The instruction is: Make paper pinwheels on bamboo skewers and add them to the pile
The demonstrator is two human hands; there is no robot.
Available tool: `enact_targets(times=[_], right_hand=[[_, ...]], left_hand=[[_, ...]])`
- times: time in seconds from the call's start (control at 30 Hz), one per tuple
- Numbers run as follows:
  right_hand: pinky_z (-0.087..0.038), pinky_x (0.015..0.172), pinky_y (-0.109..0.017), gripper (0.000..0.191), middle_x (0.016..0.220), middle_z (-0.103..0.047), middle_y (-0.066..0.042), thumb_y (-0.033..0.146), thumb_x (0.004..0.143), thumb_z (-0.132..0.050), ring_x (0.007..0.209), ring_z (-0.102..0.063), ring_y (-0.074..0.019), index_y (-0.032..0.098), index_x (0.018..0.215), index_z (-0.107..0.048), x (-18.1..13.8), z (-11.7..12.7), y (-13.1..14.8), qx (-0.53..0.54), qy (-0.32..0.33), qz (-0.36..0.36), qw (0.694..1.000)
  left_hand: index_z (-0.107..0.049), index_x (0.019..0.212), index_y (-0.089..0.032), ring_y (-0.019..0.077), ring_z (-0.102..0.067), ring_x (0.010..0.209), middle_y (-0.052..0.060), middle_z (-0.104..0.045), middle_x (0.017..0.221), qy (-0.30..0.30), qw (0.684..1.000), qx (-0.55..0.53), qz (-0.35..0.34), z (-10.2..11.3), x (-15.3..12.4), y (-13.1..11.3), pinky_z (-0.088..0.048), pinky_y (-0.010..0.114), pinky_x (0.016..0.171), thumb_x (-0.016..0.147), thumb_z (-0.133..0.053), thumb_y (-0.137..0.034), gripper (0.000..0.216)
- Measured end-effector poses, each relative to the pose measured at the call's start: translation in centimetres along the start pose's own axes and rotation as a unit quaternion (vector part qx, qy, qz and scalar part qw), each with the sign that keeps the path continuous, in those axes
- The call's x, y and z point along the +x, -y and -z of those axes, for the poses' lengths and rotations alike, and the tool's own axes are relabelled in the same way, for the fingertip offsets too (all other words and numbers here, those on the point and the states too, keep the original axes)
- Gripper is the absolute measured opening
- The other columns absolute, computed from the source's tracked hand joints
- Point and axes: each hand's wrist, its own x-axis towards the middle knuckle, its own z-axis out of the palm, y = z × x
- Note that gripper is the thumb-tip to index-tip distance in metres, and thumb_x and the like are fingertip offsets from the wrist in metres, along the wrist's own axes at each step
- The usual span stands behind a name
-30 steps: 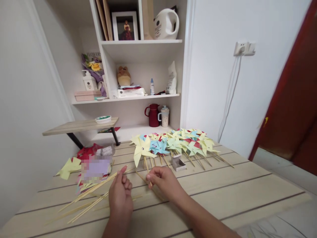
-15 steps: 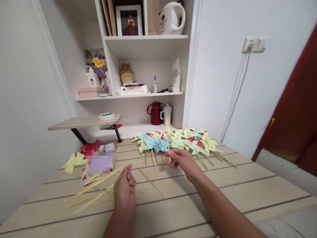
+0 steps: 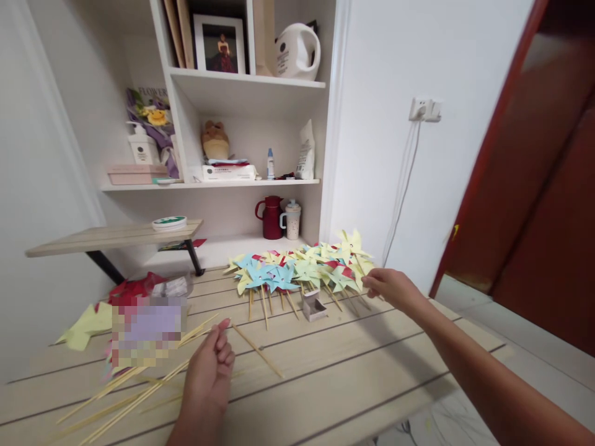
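Note:
My right hand (image 3: 395, 290) pinches the thin stick of a pale yellow pinwheel (image 3: 351, 244), holding it upright at the right end of a heap of paper pinwheels (image 3: 272, 275) in blue, yellow, green and red. My left hand (image 3: 209, 362) is closed, thumb against curled fingers, over the table; whatever may be between its fingertips is too small to make out. Several loose wooden sticks (image 3: 134, 396) lie to its left and partly beneath it. One single stick (image 3: 258, 351) lies slanted just right of it. A small open box (image 3: 315, 310) stands before the heap.
At the left lie yellow paper pieces (image 3: 88, 325), red paper (image 3: 139, 285) and a clear container (image 3: 174, 287), beside a blurred patch. A raised wooden stand (image 3: 116, 238) carries a round white tin (image 3: 170, 223). Behind the slatted table (image 3: 316, 384) is a white shelf unit (image 3: 251, 80) holding a red jug (image 3: 272, 218).
My right hand has carried the pinwheel rightward, from mid-heap to its right end, uncovering the small box. My left hand keeps its closed pose by the sticks. The view has turned right.

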Motion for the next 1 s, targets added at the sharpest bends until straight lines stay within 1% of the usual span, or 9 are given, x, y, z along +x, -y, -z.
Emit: enact_targets(times=[0.1,0.27,0.37,0.57,0.7,0.8,0.9,1.0], right_hand=[[-0.035,0.058,-0.028,0.028,0.072,-0.074,-0.006,0.036,0.084,-0.055,0.064,-0.061,-0.0185,0.02,0.066,-0.067,-0.2,0.9,-2.3,-0.047,-0.006,-0.03,0.998],[-0.034,0.057,-0.027,0.028,0.074,-0.075,-0.007,0.035,0.088,-0.052,0.063,-0.062,-0.0178,0.019,0.071,-0.068,0.2,1.0,-4.8,-0.088,0.004,-0.068,0.994],[-0.035,0.057,-0.027,0.028,0.074,-0.075,-0.008,0.034,0.089,-0.05,0.063,-0.063,-0.0178,0.019,0.076,-0.07,0.8,1.1,-5.6,-0.103,0.009,-0.084,0.991],[-0.036,0.059,-0.028,0.028,0.075,-0.076,-0.008,0.034,0.086,-0.053,0.068,-0.065,-0.0195,0.019,0.07,-0.069,1.4,1.8,-6.4,-0.136,0.013,-0.099,0.986],[-0.037,0.059,-0.028,0.027,0.076,-0.076,-0.007,0.033,0.086,-0.051,0.073,-0.066,-0.0209,0.02,0.072,-0.07,0.9,2.6,-7.3,-0.151,0.013,-0.108,0.982],[-0.037,0.058,-0.028,0.026,0.077,-0.077,-0.006,0.032,0.086,-0.049,0.072,-0.066,-0.0208,0.021,0.075,-0.07,0.3,3.7,-8.3,-0.162,0.006,-0.123,0.979],[-0.037,0.056,-0.027,0.025,0.077,-0.076,-0.006,0.034,0.086,-0.052,0.071,-0.067,-0.021,0.021,0.078,-0.071,-0.2,4.6,-9.5,-0.174,-0.005,-0.14,0.975],[-0.036,0.054,-0.026,0.024,0.074,-0.075,-0.005,0.036,0.086,-0.054,0.072,-0.067,-0.0211,0.022,0.078,-0.071,-0.2,4.8,-10.3,-0.187,-0.012,-0.146,0.971]], left_hand=[[-0.064,0.086,-0.01,0.0017,-0.027,0.037,-0.01,-0.03,0.053,0.005,1.0,-0.003,0.012,0.0,0.0,-0.1,-0.024,0.014,0.034,0.096,-0.048,-0.012,0.019],[-0.064,0.086,-0.011,0.0012,-0.026,0.036,-0.009,-0.031,0.053,0.013,1.0,0.002,0.028,-0.1,0.1,-0.1,-0.022,0.014,0.033,0.097,-0.046,-0.013,0.021],[-0.064,0.087,-0.01,0.0012,-0.027,0.036,-0.009,-0.03,0.054,0.019,0.999,0.005,0.028,-0.1,0.2,-0.1,-0.023,0.015,0.033,0.098,-0.045,-0.013,0.022],[-0.064,0.088,-0.009,0.0011,-0.029,0.036,-0.01,-0.03,0.053,0.023,0.999,0.01,0.036,-0.2,0.0,-0.2,-0.025,0.015,0.033,0.098,-0.044,-0.011,0.023],[-0.064,0.087,-0.01,0.0011,-0.028,0.036,-0.01,-0.029,0.053,0.024,0.999,0.013,0.039,-0.2,-0.1,-0.2,-0.024,0.015,0.033,0.098,-0.044,-0.011,0.023],[-0.064,0.087,-0.01,0.0014,-0.028,0.036,-0.009,-0.029,0.054,0.028,0.999,0.015,0.042,-0.2,-0.1,-0.2,-0.024,0.015,0.033,0.097,-0.044,-0.01,0.022],[-0.064,0.086,-0.01,0.0015,-0.027,0.036,-0.01,-0.028,0.054,0.024,0.999,0.018,0.044,-0.3,-0.1,-0.2,-0.024,0.015,0.033,0.097,-0.044,-0.011,0.022],[-0.063,0.085,-0.01,0.0016,-0.029,0.037,-0.009,-0.029,0.054,0.02,0.999,0.017,0.046,-0.5,-0.1,-0.2,-0.024,0.014,0.033,0.098,-0.044,-0.012,0.022]])
